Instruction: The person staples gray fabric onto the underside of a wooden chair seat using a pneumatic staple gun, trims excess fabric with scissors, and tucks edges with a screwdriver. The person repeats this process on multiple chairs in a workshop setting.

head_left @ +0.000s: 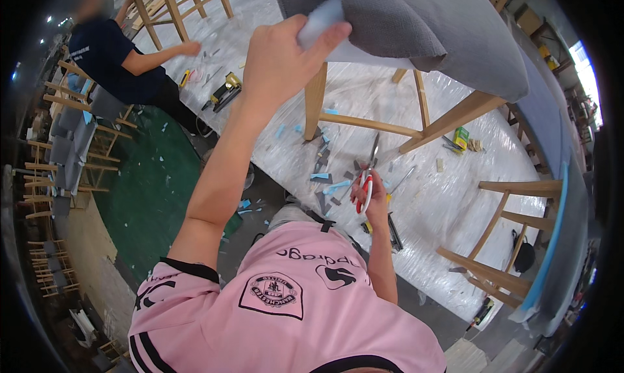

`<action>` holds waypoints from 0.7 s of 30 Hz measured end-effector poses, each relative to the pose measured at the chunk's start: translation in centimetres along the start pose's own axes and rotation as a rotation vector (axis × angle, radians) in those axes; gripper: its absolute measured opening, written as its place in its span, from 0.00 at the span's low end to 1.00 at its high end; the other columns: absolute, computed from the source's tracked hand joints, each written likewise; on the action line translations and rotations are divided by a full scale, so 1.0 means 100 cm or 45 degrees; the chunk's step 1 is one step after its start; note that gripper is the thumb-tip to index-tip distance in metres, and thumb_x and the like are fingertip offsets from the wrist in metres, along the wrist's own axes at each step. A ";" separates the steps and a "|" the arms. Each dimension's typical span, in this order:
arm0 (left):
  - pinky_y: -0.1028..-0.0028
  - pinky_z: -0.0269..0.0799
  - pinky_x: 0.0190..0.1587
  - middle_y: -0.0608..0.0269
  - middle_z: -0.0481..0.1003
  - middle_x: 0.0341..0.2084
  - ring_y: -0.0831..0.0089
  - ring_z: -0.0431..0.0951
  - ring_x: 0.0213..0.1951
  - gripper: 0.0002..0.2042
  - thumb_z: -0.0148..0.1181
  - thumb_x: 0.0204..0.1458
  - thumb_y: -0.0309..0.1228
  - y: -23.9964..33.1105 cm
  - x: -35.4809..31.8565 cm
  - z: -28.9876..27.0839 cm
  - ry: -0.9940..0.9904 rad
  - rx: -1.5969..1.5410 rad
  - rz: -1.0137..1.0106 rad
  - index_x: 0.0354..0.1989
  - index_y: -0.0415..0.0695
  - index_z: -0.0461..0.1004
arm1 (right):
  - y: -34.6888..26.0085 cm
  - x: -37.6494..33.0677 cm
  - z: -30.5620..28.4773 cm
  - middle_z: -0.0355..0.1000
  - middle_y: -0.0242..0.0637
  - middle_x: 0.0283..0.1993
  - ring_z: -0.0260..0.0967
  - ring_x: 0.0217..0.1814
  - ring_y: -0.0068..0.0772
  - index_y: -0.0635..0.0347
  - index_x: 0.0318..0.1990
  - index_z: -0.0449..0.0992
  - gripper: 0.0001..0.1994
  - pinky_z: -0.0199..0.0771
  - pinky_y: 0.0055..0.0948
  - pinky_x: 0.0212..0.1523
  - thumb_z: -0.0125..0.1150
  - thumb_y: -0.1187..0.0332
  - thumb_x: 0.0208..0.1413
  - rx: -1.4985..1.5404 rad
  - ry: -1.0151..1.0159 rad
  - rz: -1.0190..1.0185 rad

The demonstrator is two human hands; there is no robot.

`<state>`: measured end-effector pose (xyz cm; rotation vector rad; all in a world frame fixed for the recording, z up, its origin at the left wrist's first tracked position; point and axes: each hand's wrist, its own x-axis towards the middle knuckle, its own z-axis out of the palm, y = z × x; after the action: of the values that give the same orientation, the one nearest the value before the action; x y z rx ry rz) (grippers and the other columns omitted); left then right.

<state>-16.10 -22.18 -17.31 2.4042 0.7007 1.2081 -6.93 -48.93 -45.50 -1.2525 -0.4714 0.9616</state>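
Starting at the far left, we see stacked wooden chair frames with grey seats standing over a green floor mat, and beside them a co-worker in a dark shirt leaning one hand onto the long desk, which is wrapped in clear plastic film. Near that person lies a yellow and black staple gun among small offcuts. Moving toward the middle, our left hand is raised high, its grip pinched tight on the edge of the grey upholstery fabric and the pale blue foam beneath it, pulling that edge up at the corner of the chair seat. The chair itself stands on the desk on its light wooden legs, and we judge the cover to be largely laid over the seat, while this corner looks loose and untrimmed. Lower and a little to the right, our right hand has its grip closed through the red handles of a pair of scissors, blades pointing up toward the seat but well apart from the fabric, so no cut is under way at this corner. Blue and grey scraps litter the desk around the scissors, which suggests that some trimming is already done. Further right another wooden chair frame lies tipped at the desk's edge, and whether it is covered we cannot tell.
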 end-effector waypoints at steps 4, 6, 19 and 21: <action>0.64 0.57 0.22 0.49 0.65 0.13 0.65 0.61 0.16 0.26 0.58 0.66 0.48 -0.032 -0.007 0.015 0.147 -0.023 0.050 0.24 0.34 0.74 | 0.004 -0.013 0.013 0.72 0.30 0.35 0.71 0.31 0.21 0.61 0.67 0.68 0.29 0.73 0.23 0.30 0.68 0.72 0.59 -0.079 0.002 0.112; 0.61 0.57 0.23 0.43 0.66 0.15 0.55 0.63 0.16 0.25 0.55 0.67 0.43 -0.074 -0.062 0.037 0.228 -0.067 -0.092 0.22 0.35 0.72 | 0.011 -0.022 0.006 0.71 0.28 0.34 0.70 0.29 0.20 0.61 0.67 0.69 0.28 0.72 0.22 0.29 0.69 0.71 0.59 -0.213 0.018 0.101; 0.63 0.78 0.46 0.50 0.85 0.34 0.57 0.86 0.41 0.30 0.62 0.60 0.55 -0.153 -0.240 0.201 -0.833 -0.451 -0.785 0.51 0.35 0.81 | 0.020 -0.083 -0.062 0.72 0.28 0.27 0.68 0.23 0.17 0.61 0.59 0.76 0.20 0.66 0.21 0.24 0.69 0.68 0.61 -0.395 0.443 0.157; 0.73 0.77 0.42 0.56 0.85 0.30 0.73 0.84 0.37 0.21 0.64 0.61 0.45 -0.137 -0.196 0.149 -0.441 -0.715 -0.982 0.45 0.35 0.84 | 0.006 -0.072 -0.051 0.72 0.28 0.28 0.68 0.25 0.17 0.61 0.58 0.77 0.19 0.68 0.21 0.26 0.70 0.68 0.61 -0.440 0.364 0.147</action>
<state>-17.63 -23.74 -45.35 1.5734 0.9006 0.5431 -7.20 -57.73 -46.10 -1.7172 -0.3511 0.7997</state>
